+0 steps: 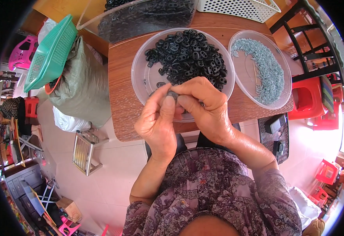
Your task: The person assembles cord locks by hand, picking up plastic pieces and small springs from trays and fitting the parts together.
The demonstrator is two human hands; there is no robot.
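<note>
Over the near rim of a round clear tub (137,65), my left hand (157,122) and my right hand (209,108) meet with fingertips pinched together. Between them is a small dark plastic piece (173,94), mostly covered by the fingers. Behind the hands, the tub holds a heap of black two-holed plastic pieces (195,51), piled toward its right side. To the right stands another clear round tub (240,80), with many thin, shiny pale-blue pieces (269,74) too small to name surely. A thin stick (255,74) lies in it.
Along the wooden table's (121,98) far edge stand a large clear bin (140,23) of black pieces and a white perforated basket (242,10). At left are a bulky sack (83,82), a green basket (48,55) and a metal stool (86,151). Red stools (309,98) stand right.
</note>
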